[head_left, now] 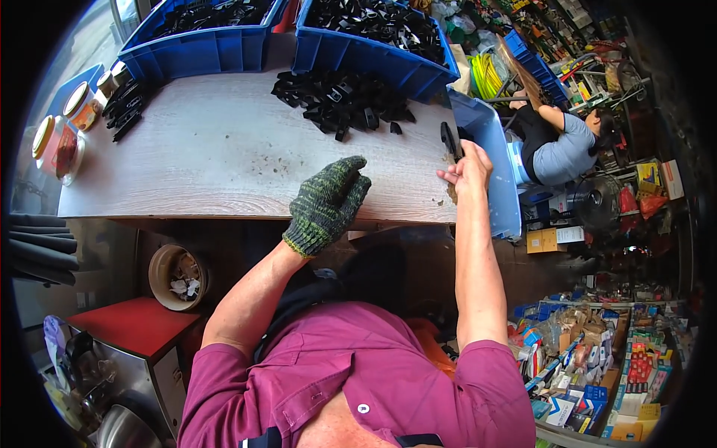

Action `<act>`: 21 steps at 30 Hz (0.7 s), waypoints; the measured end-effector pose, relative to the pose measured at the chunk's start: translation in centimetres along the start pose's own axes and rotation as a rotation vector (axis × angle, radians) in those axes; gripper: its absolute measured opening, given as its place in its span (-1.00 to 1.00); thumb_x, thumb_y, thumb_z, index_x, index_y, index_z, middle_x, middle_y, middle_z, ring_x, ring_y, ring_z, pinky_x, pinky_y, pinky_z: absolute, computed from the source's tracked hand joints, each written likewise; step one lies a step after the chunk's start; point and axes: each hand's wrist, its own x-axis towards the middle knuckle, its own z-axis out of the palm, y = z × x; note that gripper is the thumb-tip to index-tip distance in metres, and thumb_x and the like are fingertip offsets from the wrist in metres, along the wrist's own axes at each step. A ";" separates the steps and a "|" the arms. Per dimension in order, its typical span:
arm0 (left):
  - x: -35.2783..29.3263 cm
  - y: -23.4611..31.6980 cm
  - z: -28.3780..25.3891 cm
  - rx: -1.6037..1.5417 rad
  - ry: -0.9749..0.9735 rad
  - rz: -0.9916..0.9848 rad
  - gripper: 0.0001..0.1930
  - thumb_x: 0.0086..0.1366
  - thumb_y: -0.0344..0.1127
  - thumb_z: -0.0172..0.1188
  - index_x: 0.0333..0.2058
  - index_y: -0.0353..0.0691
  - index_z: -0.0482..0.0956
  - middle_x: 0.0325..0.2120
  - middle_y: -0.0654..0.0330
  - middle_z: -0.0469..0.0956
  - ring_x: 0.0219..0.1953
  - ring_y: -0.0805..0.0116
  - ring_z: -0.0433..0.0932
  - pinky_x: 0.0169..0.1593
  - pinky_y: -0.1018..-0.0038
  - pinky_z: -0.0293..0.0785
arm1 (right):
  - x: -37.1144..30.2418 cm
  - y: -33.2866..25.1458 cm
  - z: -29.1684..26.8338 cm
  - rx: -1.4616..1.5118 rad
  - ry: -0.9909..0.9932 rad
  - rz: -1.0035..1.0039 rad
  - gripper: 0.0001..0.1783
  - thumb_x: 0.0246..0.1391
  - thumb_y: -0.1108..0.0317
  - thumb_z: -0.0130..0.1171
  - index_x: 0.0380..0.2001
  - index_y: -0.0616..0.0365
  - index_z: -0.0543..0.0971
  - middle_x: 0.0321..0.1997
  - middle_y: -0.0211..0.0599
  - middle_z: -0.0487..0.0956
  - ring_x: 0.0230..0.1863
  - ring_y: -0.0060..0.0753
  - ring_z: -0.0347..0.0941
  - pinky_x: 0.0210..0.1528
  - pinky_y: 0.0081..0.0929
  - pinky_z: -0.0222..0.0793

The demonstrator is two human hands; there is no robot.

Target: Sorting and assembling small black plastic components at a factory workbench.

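My left hand (327,205), in a dark green-and-black knitted glove, is above the table's front edge with its fingers curled together. Whatever it may hold is hidden. At the table's right edge is my bare right hand (472,168), thumb and fingers apart, beside a blue bin (499,172). Just beyond its fingertips lies a slim black tool or part (447,138), whose kind I cannot make out. Farther back on the pale wood-grain table (202,142) sits a loose heap of small black plastic parts (340,97).
Two blue crates (198,56) of black parts stand along the back. Long black pieces (125,108) and lidded jars (56,145) are at the left. Below is a waste bucket (178,276) near a red-topped cabinet (134,325). Another person (564,145) sits at the right among crowded shelves.
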 end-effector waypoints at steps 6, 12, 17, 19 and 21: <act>0.0 0.4 0.0 0.088 0.015 0.093 -0.71 0.31 -0.38 0.28 -0.01 -0.29 0.61 -0.15 -0.05 0.66 -0.15 0.11 0.68 -0.09 0.35 0.58 | 2.2 0.7 3.1 -0.398 -0.144 -0.079 -0.68 0.13 0.20 0.27 -0.07 0.04 0.61 -0.68 -0.42 0.34 -0.76 -0.55 0.28 -0.69 -0.40 0.49; -0.1 0.3 0.0 0.117 0.045 0.109 -0.71 0.29 -0.37 0.30 -0.02 -0.27 0.62 -0.18 -0.04 0.66 -0.19 0.09 0.68 -0.12 0.33 0.59 | 4.1 0.3 3.5 -0.420 -0.146 -0.019 -0.63 0.13 0.16 0.25 -0.02 0.05 0.59 -0.62 -0.33 0.38 -0.75 -0.47 0.29 -0.70 -0.35 0.44; 0.4 0.0 0.7 0.107 0.084 0.148 -0.70 0.25 -0.33 0.32 -0.05 -0.24 0.60 -0.31 -0.01 0.65 -0.32 0.05 0.67 -0.24 0.25 0.60 | 5.6 0.9 2.3 -0.252 0.103 0.132 -0.62 0.13 0.10 0.29 -0.12 0.14 0.58 -0.70 -0.34 0.30 -0.75 -0.36 0.31 -0.65 -0.22 0.51; 0.3 -0.1 0.7 0.129 0.083 0.166 -0.69 0.24 -0.33 0.32 -0.05 -0.23 0.60 -0.31 -0.01 0.65 -0.32 0.05 0.67 -0.25 0.24 0.59 | 3.5 0.5 3.2 -0.221 0.016 0.125 -0.61 0.11 0.09 0.32 -0.12 0.14 0.58 -0.72 -0.37 0.30 -0.76 -0.38 0.31 -0.65 -0.23 0.52; 0.3 0.0 0.6 0.135 0.074 0.160 -0.69 0.24 -0.33 0.32 -0.05 -0.23 0.60 -0.31 -0.01 0.65 -0.32 0.05 0.67 -0.26 0.24 0.59 | 1.3 0.2 4.5 -0.254 -0.207 0.120 -0.62 0.09 0.11 0.36 -0.12 0.10 0.60 -0.77 -0.46 0.25 -0.78 -0.46 0.31 -0.65 -0.28 0.54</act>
